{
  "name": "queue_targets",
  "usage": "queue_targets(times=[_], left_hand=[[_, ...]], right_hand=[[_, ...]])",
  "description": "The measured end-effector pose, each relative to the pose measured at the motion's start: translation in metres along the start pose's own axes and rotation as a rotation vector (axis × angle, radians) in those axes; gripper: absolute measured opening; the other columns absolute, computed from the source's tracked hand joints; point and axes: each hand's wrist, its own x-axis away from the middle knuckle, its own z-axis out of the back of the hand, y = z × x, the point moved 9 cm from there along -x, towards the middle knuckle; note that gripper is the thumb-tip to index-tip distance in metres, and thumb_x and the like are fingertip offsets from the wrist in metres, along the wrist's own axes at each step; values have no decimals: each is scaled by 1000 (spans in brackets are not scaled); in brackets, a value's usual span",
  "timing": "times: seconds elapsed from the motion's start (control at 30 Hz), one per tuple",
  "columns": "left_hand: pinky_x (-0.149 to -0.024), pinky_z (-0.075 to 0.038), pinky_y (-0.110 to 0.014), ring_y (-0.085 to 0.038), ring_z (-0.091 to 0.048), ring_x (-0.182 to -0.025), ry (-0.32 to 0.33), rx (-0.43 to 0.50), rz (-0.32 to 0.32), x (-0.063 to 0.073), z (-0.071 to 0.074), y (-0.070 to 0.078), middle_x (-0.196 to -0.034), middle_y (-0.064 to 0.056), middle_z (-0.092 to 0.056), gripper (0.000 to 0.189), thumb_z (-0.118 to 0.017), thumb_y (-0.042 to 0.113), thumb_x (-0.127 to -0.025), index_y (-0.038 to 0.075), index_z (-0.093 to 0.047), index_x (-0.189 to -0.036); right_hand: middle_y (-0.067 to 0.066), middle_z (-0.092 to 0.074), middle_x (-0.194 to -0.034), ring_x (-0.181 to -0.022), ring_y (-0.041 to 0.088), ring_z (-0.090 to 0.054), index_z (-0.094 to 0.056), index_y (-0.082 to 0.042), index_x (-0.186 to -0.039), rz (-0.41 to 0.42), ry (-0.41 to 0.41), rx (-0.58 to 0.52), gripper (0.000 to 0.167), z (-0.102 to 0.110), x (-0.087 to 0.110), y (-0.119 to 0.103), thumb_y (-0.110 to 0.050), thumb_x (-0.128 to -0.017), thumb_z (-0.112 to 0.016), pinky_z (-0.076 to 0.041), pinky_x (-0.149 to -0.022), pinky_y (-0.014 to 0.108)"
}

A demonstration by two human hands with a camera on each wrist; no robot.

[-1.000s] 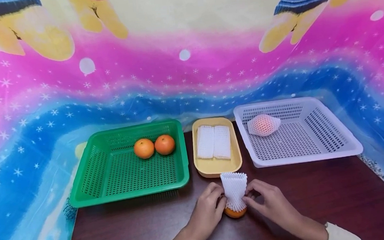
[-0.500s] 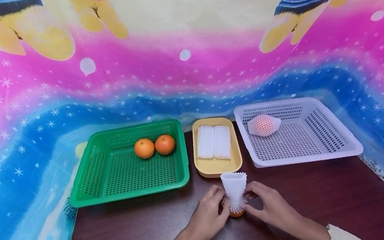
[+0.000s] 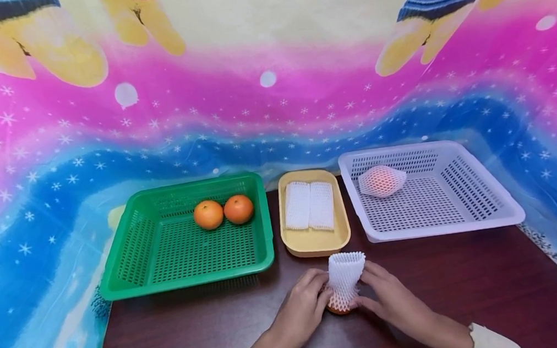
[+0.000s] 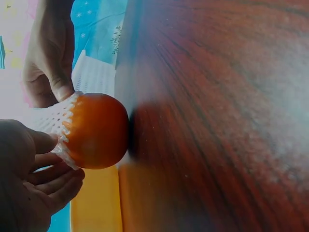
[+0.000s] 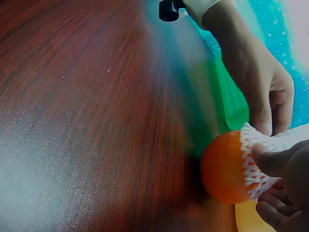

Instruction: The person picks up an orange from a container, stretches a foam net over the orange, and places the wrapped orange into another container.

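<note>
Left hand (image 3: 297,310) and right hand (image 3: 396,299), each grip pinching the net (image 3: 345,276), its rim around the top of the orange (image 4: 101,133), fruit on the table (image 3: 183,337), near the tray (image 3: 316,242)

On the table (image 3: 467,279), a tray (image 3: 316,242) stands between the left basket (image 3: 198,283) and right basket (image 3: 445,230). The left holds two oranges (image 3: 208,215), the tray two nets (image 3: 297,205), the right a netted fruit (image 3: 382,181). Before the tray, another orange (image 4: 100,131), partly in a net (image 3: 345,274), sits between left hand (image 3: 299,305) and right hand (image 3: 398,299).
</note>
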Motion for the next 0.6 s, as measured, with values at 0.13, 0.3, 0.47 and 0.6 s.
queue_targets(times=[0.13,0.3,0.47,0.6], left_hand=[[-100,-57,-30,-18,-67,-119,0,-9,-43,3,1,2,-128,-7,-68,36,-70,14,-97,4,-66,-131],[-107,-54,-33,-21,-64,-127,-31,117,-49,4,-1,2,-136,-11,-65,45,-68,13,-98,2,-58,-140],[-104,-55,-29,-16,-65,-124,-49,187,-38,5,-5,0,-135,-6,-64,45,-70,21,-98,6,-59,-139],[-105,-54,-28,-15,-64,-124,-45,151,-84,5,-8,0,-135,-5,-63,51,-74,19,-93,7,-56,-140]], right_hand=[[9,-67,-126,-114,26,-65,-71,-9,-115,16,-15,42,59,-1,0,-2,-20,-63,-96,-60,-90,37],[9,-66,-127,-115,25,-64,-72,-8,-117,22,1,72,60,0,0,-4,-25,-65,-95,-58,-93,37],[8,-67,-127,-116,25,-64,-71,-8,-119,7,24,59,55,0,0,-4,-24,-69,-91,-57,-95,35],[6,-69,-125,-113,23,-67,-67,-8,-125,20,34,11,62,-1,1,-3,-20,-70,-92,-58,-95,29]])
